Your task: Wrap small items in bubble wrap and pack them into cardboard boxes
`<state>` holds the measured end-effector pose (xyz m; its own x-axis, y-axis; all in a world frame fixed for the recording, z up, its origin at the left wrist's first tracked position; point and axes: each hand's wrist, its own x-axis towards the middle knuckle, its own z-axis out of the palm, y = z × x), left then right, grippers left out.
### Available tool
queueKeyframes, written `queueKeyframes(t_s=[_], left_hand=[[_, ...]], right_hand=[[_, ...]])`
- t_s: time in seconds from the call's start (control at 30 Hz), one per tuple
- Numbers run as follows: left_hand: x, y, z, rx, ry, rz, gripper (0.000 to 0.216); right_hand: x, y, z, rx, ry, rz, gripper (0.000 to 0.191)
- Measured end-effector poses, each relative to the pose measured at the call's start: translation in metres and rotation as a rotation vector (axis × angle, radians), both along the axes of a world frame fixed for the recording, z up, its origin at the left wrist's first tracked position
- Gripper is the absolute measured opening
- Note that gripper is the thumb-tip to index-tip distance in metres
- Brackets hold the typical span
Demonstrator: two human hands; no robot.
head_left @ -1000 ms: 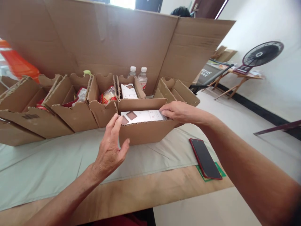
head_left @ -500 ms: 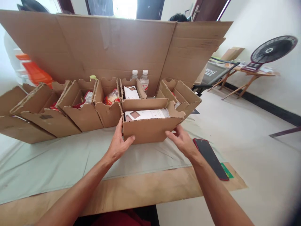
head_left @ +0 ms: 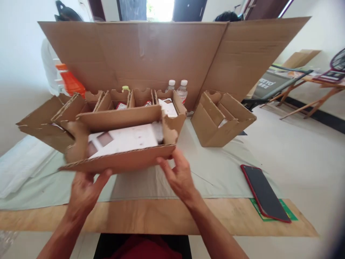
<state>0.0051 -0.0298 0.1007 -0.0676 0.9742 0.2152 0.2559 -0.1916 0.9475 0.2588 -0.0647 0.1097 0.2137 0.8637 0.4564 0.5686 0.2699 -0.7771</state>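
Observation:
Both my hands hold an open cardboard tray box (head_left: 121, 162) lifted above the table. My left hand (head_left: 84, 190) grips it from under its left front corner. Under the right front edge my right hand (head_left: 179, 178) has its fingers closed on the box. Inside the box lies a white flat carton (head_left: 124, 138) with brown squares printed on it. The box is blurred by motion.
A row of open cardboard trays (head_left: 118, 100) with packets stands behind, and a separate tray (head_left: 221, 120) at right. Two water bottles (head_left: 178, 88) and an orange bottle (head_left: 71, 81) stand by a tall cardboard sheet (head_left: 161, 50). A red-cased phone (head_left: 265, 192) lies at right.
The box has been lifted off the table and brought toward me and to the left. My right hand went from the carton on top to the box's front edge.

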Motion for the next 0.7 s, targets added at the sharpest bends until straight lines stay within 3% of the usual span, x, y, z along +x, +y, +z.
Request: queueKeyframes(t_s=[0.1,0.17,0.23,0.33,0.47,0.6,0.7], left_hand=[[0.038,0.017,-0.001,0.060,-0.061,-0.171,0.064],[0.052,0.010,-0.011,0.088,-0.049,-0.238,0.065],[0.047,-0.005,-0.023,0.034,-0.026,-0.270,0.063],[0.012,-0.020,-0.034,-0.096,-0.009,-0.178,0.062],[-0.027,-0.011,-0.036,-0.195,-0.017,-0.084,0.077],[-0.033,-0.010,-0.038,-0.244,-0.034,-0.049,0.080],[-0.031,-0.020,-0.043,-0.285,-0.074,-0.051,0.078]], right_hand=[[0.024,-0.014,0.002,-0.042,0.010,-0.196,0.027],[0.035,-0.042,-0.010,-0.089,-0.022,-0.344,0.026],[0.032,-0.068,-0.029,-0.105,-0.048,-0.384,0.032],[0.006,-0.078,-0.052,-0.108,-0.046,-0.259,0.042],[-0.017,-0.055,-0.057,-0.054,0.004,-0.061,0.047],[0.014,-0.051,-0.051,-0.111,-0.033,0.080,0.062],[0.046,-0.039,-0.049,-0.219,0.018,0.235,0.099]])
